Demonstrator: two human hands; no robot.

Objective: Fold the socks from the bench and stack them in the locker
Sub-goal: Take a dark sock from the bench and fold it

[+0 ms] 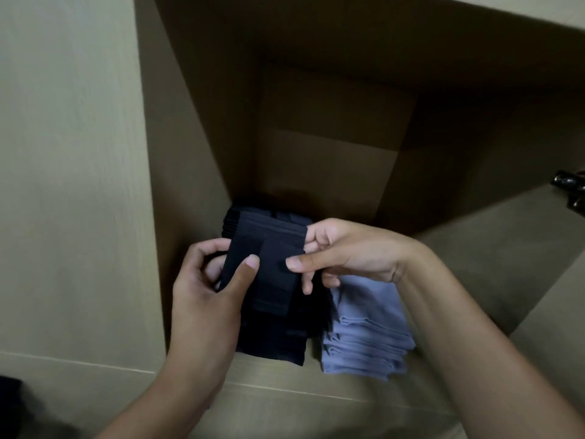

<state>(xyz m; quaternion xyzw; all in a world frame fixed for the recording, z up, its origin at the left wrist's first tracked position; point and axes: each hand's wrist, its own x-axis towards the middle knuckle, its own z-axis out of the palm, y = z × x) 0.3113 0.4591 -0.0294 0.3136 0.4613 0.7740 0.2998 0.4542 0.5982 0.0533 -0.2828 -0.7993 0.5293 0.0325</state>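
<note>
Two bare forearms come in from 6 o'clock, one from 7, one from 5, both reaching into the locker point(332, 128) opening. Left hand point(205, 280) at about 8 o'clock of frame centre, fingers curled round the left edge of a folded dark sock point(269, 248), thumb pressed flat on its front face. Right hand point(342, 251) at about 4 o'clock of centre, pinching the right edge of the same sock, thumb on top, fingers curled behind. Both hands closed on it, sock held flat between them, just above the dark sock stack point(272, 337).

Dark stack sits on the locker shelf point(285, 375) near its front edge, at 6 o'clock of the held sock. Touching it on the right, at 4 o'clock, a stack of folded light blue socks point(367, 337), partly under the right wrist. More dark folded fabric shows behind the held sock at 12 o'clock; cannot tell if it is the same stack or another.

Further in, bare brown back wall and side walls, dim. At 3 o'clock frame edge, a dark shiny metal fitting point(571, 191), too cropped to name. Pale wood panel point(69, 185) fills 9 o'clock.
</note>
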